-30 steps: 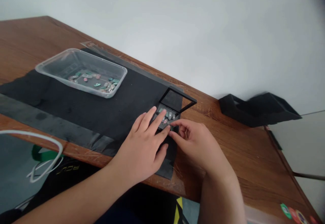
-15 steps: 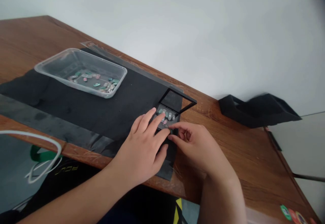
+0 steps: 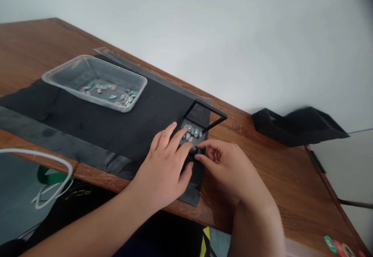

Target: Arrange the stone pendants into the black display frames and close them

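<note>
A small black box [image 3: 196,132] with a raised clear lid [image 3: 205,115] stands on a black mat [image 3: 116,121]. Several small pink, green and grey pieces lie in rows inside it. My left hand [image 3: 164,167] rests flat on the mat, fingers stretched onto the box's near side. My right hand [image 3: 225,167] is curled at the box's front right corner, thumb and forefinger pinched close; what they hold is too small to make out.
A clear plastic tray [image 3: 96,82] with several loose coloured pieces sits at the mat's far left. A black foam piece [image 3: 297,125] lies at the back right by the wall. Coloured stickers [image 3: 335,245] mark the table's right edge. A white cable [image 3: 37,160] loops at lower left.
Both hands stay at the box; the fingers have shifted slightly over its front rows. The view has drifted a little.
</note>
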Tool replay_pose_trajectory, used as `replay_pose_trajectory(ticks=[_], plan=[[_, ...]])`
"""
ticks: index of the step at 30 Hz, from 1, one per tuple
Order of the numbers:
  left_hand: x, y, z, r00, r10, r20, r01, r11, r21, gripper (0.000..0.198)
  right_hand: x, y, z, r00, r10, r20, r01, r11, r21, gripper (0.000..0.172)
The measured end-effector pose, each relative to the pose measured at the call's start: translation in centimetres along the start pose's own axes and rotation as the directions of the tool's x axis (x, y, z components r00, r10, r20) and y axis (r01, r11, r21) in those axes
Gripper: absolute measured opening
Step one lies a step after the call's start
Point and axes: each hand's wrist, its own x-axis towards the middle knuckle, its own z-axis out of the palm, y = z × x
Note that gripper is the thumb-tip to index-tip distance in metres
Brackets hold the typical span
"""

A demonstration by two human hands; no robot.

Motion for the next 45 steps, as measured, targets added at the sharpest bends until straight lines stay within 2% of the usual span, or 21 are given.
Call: replay_pose_trajectory(ticks=[9,18,32,45], plan=[[-0.16,-0.06,0.1,1.0,0.005,0.002,-0.005,1.0,0.008,0.039,-0.56,-0.06,0.2,0.991,-0.06,0.121,0.043,0.99,0.134,0.017],[-0.07,-0.13,0.04,1.0,-0.005,0.02,0.005,1.0,-0.01,0.037,-0.11,0.09,0.18,1.0,-0.027,-0.003,0.027,0.998,0.053,0.018],[0.23,0.06,-0.16,0.998,-0.007,0.059,0.007,1.0,0.006,0.032,0.01,0.08,0.34,1.0,-0.023,0.002,0.023,0.999,0.034,0.018],[0.17,0.04,0.12,0.998,-0.033,0.049,0.032,0.999,0.025,0.039,-0.21,-0.11,0.34,1.0,-0.013,0.016,0.013,1.0,-0.007,0.016]])
